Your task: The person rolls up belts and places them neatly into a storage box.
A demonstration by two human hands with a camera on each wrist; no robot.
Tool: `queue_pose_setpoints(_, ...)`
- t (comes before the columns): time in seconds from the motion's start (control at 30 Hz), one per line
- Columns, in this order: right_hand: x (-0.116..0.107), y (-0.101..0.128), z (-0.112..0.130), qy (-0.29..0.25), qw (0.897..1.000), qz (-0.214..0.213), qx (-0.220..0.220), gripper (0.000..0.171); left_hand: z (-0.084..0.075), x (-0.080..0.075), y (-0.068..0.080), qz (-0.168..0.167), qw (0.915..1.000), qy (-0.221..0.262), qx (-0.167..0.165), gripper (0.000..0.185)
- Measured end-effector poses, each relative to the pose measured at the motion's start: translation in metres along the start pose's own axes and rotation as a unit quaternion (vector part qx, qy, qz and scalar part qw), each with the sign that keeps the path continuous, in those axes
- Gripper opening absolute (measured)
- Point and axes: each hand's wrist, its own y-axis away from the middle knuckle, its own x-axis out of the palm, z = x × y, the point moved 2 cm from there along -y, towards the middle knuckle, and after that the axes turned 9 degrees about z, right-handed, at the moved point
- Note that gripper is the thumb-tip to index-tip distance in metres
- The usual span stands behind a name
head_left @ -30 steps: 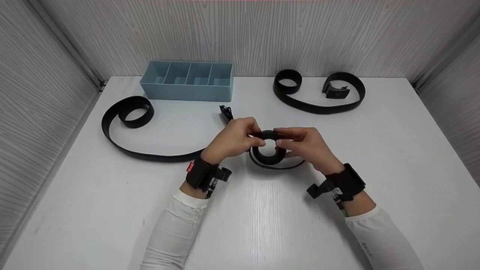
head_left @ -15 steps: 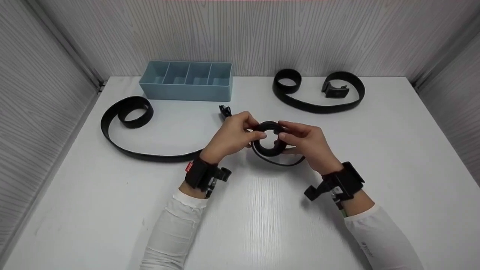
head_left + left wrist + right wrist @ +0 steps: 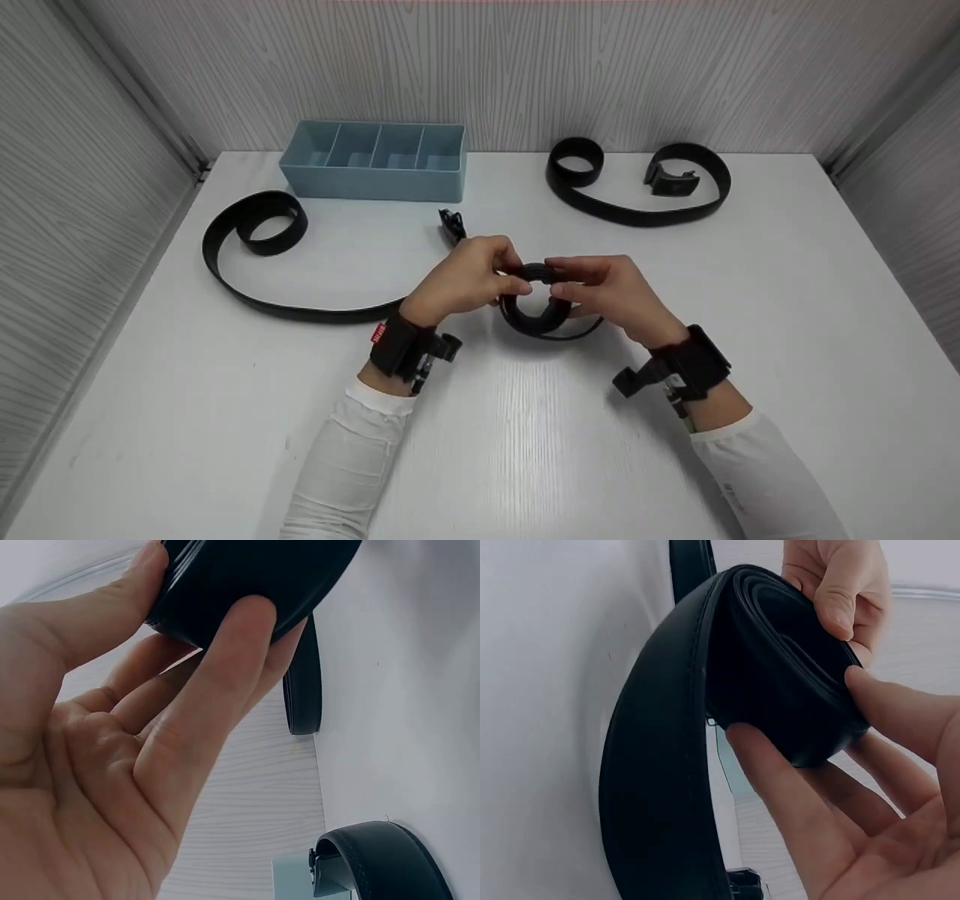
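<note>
Both hands hold a black belt wound into a coil (image 3: 534, 306) just above the middle of the white table (image 3: 525, 435). My left hand (image 3: 469, 279) pinches the coil's left side, thumb and fingers curled round the roll (image 3: 247, 585). Opposite it, my right hand (image 3: 604, 289) grips the right side, fingers under the roll (image 3: 780, 682) and thumb above. The belt's loose tail (image 3: 660, 787) curves away from the coil onto the table. Its tip is hidden behind my right hand.
A second black belt (image 3: 259, 247) lies partly uncoiled at the left, its buckle (image 3: 451, 222) near my left hand. A third belt (image 3: 637, 187) lies at the back right. A blue box with several compartments (image 3: 375, 161) stands at the back, and grey walls enclose the table.
The coil rose and tipped up half a second ago, then came back down lower between the hands. The loose tail has become shorter. The other belts have not moved.
</note>
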Motion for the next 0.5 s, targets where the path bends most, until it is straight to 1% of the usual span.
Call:
queue_pose_setpoints(0.13,0.0004,-0.0009,-0.0016,-0.033,0.999,-0.027,-0.012,0.047,0.0005,-0.0004,0.0005,-0.018,0.9991,0.039,0.005,0.023)
queue_pose_setpoints(0.27,0.0013,-0.003,-0.0033,-0.093,0.993,-0.062,-0.024,0.048,0.0022,-0.0002,0.0002,-0.042,0.9954,0.085,0.014,0.023)
queue_pose_setpoints(0.33,0.0017,-0.0035,-0.0038,-0.113,0.991,-0.068,-0.025,0.05,0.003,0.0,-0.0003,-0.047,0.994,0.097,0.017,0.022)
queue_pose_setpoints(0.4,0.0018,-0.0033,-0.0036,-0.109,0.991,-0.069,-0.019,0.049,0.0031,0.0001,-0.0006,-0.045,0.9937,0.101,0.021,0.02)
queue_pose_setpoints(0.5,0.0014,-0.0022,-0.0017,-0.071,0.996,-0.057,-0.011,0.048,0.0028,-0.0003,-0.0003,-0.041,0.9952,0.086,0.024,0.019)
